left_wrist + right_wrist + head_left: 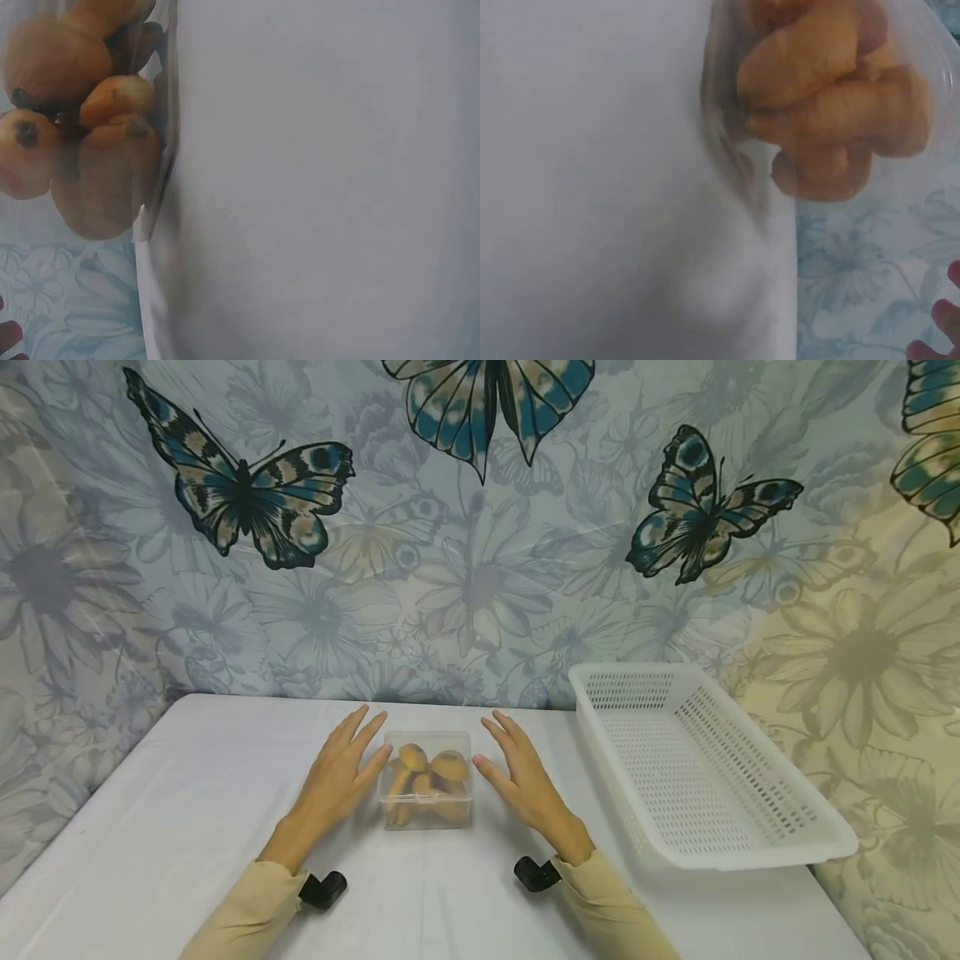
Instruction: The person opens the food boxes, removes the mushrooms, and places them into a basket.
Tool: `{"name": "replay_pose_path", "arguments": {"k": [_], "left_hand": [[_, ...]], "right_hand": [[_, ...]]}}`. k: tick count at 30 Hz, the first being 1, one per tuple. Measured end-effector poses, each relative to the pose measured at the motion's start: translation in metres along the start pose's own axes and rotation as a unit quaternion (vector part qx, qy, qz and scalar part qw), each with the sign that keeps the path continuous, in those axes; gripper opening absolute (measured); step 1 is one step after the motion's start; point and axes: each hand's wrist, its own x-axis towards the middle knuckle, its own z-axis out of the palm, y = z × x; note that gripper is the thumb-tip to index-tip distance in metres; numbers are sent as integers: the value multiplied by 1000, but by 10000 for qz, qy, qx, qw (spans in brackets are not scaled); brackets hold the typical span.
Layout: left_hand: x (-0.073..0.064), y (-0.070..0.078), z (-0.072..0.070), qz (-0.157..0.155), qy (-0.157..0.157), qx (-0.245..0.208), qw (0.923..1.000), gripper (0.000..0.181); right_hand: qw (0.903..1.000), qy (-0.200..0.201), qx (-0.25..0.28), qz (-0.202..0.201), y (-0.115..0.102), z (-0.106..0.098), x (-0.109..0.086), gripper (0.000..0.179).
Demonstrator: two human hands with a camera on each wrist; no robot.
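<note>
Head view shows the left hand and the right hand on both sides of a clear plastic box, which stands on the white tablecloth, near its back edge. Both hands have the fingers extended and spread, and hold nothing; whether the left thumb touches the box, I cannot tell. Inside the box are rounded orange-brown pieces, some with dark ends in the left wrist view. To the right stands a white perforated basket. Behind, the backdrop carries printed butterflies and flowers.
</note>
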Motion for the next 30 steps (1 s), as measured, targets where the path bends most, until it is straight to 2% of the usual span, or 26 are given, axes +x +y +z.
{"name": "replay_pose_path", "arguments": {"k": [6, 10, 14, 21, 25, 30], "left_hand": [[-7, 7, 3, 145, -92, -436, 9989, 51], [-12, 12, 3, 270, -138, -638, 9975, 47], [-14, 17, 4, 564, -248, -773, 9951, 42], [-18, 26, 8, 961, -473, -988, 9893, 35], [-19, 27, 9, 1000, -620, -1022, 9878, 40], [-20, 25, 10, 1177, -580, -898, 9873, 50]], "right_hand": [[9988, -445, 181, 68, -1, 4, -10, 61], [9979, -600, 245, -76, 0, 6, -15, 62], [9965, -728, 283, -286, -1, 7, -17, 64], [9966, -607, 232, -505, -1, 9, -17, 67], [9970, -483, 169, -588, 1, 11, -18, 67], [9963, -398, 145, -742, 5, 13, -17, 69]]}}
